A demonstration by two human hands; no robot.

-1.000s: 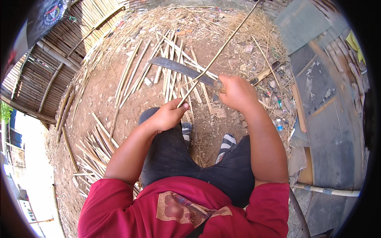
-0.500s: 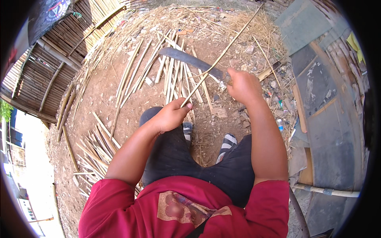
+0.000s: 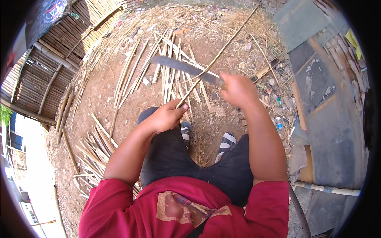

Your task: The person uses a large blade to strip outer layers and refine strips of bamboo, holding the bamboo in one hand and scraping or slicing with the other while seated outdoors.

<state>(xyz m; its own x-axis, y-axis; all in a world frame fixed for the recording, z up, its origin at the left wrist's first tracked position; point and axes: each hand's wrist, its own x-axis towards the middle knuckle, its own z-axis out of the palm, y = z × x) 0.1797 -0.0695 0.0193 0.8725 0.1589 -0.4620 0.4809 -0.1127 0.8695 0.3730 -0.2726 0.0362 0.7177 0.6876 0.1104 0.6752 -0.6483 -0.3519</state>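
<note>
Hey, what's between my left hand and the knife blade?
In the head view, the thin strip spans that gap, its lower part running from your left hand up to where it crosses the knife blade.

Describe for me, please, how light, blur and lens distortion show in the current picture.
In the head view, strong light bleaches the bright area at far left to white; in the head view, the machete blade looks slightly smeared, perhaps by motion; in the head view, the bamboo wall has a lower edge that bends toward the rim.
</note>
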